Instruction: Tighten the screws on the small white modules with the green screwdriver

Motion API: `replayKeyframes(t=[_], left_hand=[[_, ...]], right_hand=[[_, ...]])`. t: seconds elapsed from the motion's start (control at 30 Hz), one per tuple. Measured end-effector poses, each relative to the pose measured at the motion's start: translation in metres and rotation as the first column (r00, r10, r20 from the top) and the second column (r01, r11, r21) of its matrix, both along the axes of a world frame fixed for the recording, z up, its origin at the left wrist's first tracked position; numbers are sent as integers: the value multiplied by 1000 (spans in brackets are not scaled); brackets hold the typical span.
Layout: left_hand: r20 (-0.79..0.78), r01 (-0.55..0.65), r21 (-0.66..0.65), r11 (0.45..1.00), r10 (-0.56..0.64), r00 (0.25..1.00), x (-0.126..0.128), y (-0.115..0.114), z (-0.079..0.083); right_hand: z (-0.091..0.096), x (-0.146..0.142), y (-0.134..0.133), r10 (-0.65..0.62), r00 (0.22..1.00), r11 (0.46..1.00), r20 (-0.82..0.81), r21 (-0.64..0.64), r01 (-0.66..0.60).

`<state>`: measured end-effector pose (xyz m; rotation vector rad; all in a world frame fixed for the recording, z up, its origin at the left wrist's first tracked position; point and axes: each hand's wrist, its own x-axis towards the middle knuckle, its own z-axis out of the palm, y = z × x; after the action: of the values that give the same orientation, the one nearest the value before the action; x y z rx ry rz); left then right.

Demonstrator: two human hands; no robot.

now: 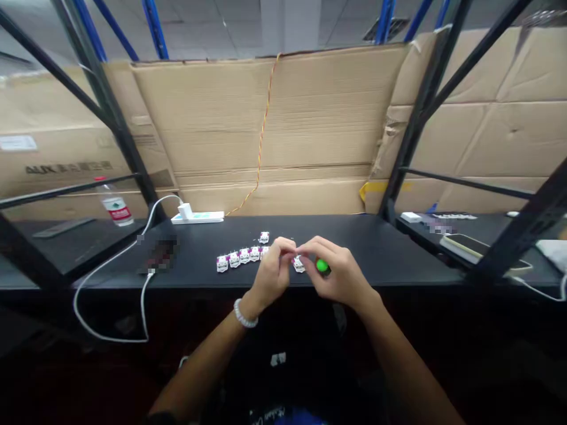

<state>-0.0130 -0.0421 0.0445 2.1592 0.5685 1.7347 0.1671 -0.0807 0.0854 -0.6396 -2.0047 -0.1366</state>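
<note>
My left hand (273, 273) and my right hand (339, 271) meet over the front of the black table, with thumbs and fingertips pinched together. Whatever small thing lies between the fingertips is too little to make out. A bright green, round-ended thing (322, 265) with a dark lower part is tucked in my right hand; its kind does not show. Several small white pieces with purple edges (244, 255) lie in a row beside my left hand. A single similar piece (264, 237) sits behind the row, and another white piece (298, 264) shows between my hands.
A white power strip (201, 217) with a charger lies at the back of the black table (354, 236). A white cable (84, 283) loops off the front left edge. Dark metal posts (410, 130) flank the table, before cardboard walls. A bottle (116, 206) stands left, a phone (478, 248) right.
</note>
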Motion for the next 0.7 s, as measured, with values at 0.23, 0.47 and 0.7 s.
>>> replayKeyframes(t=[0.23, 0.47, 0.7], left_hand=[[-39, 32, -190, 981, -40, 998, -3, 3, 2], [149, 244, -443, 863, -198, 969, -2, 8, 8], [258, 381, -529, 758, -283, 924, 1, 12, 4]], right_hand=[[-5, 6, 11, -68, 995, 998, 72, 19, 67], [-8, 8, 16, -36, 998, 999, 58, -17, 37], [-6, 11, 15, -28, 996, 998, 86, -51, 32]])
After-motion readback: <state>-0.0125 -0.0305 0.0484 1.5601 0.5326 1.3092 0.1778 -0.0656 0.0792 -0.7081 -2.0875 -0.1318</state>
